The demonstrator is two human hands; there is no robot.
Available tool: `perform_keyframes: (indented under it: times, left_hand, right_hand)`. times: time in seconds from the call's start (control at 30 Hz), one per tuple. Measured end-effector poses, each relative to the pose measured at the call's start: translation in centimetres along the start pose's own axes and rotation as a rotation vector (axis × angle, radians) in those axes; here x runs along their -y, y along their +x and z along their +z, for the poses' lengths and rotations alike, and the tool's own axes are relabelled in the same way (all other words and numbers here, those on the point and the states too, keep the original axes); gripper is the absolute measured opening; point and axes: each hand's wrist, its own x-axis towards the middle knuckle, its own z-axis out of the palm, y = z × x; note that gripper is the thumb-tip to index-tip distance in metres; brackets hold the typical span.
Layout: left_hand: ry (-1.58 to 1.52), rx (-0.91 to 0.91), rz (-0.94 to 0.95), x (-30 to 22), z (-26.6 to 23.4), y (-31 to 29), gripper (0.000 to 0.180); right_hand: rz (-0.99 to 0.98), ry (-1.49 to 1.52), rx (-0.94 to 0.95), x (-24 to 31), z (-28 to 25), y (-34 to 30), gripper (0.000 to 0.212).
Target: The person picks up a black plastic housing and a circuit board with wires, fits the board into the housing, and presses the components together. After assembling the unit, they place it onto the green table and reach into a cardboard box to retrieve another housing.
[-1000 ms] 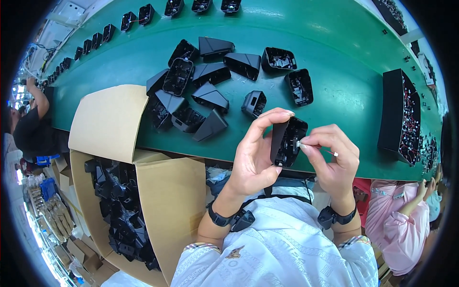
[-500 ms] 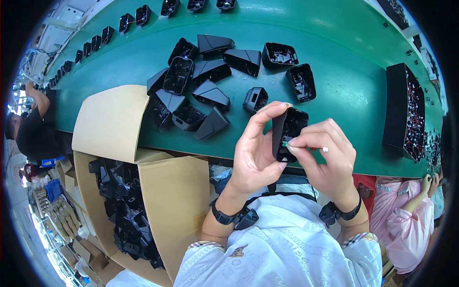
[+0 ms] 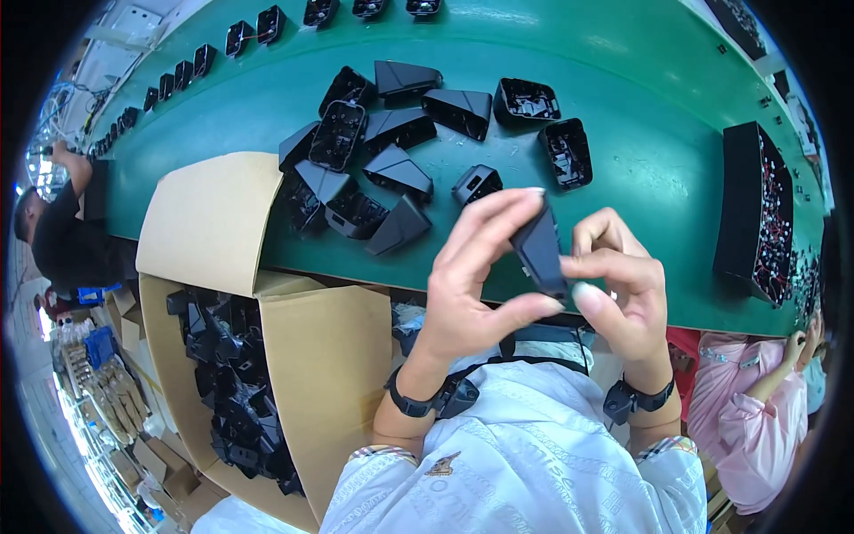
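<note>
now both hands pinch the black housing (image 3: 539, 251) edge-on; long axis upright

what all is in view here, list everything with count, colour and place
black plastic housing piece: one, black, held up between both hands over the near belt edge
loose black plastic housings: about a dozen, black, piled on the belt's middle
green conveyor belt: one, green, across the top
black tray of small wired parts: one, black, right on the belt
open brown cardboard box: one, brown, lower left, holding many black parts
row of black housings: several, black, far belt edge
co-workers: one in black far left, one in pink lower right
left hand: grips the piece
right hand: pinches the piece
</note>
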Motion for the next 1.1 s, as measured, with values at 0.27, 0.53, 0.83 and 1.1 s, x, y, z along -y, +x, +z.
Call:
perform_keyframes:
  times: [0.27,0.53,0.83,1.1]
  left_hand:
    - [0.57,-0.083,0.19,-1.3,2.7,-0.1,0.073]
    - [0.584,-0.132,0.284,-0.3,2.8,0.5,0.077]
    - [0.821,-0.255,0.356,-0.8,-0.3,1.4,0.047]
    - [1.169,-0.227,0.246,-1.5,-0.6,1.0,0.049]
  right_hand:
    - [0.158,0.417,-0.046,-1.9,-0.2,-1.2,0.023]
    - [0.243,0.673,-0.016,-2.2,-0.9,-0.9,0.027]
    - [-0.31,-0.37,-0.221,-0.3,-5.0,8.0,0.031]
    - [-0.339,-1.097,-0.087,-4.8,-7.1,26.2,0.029]
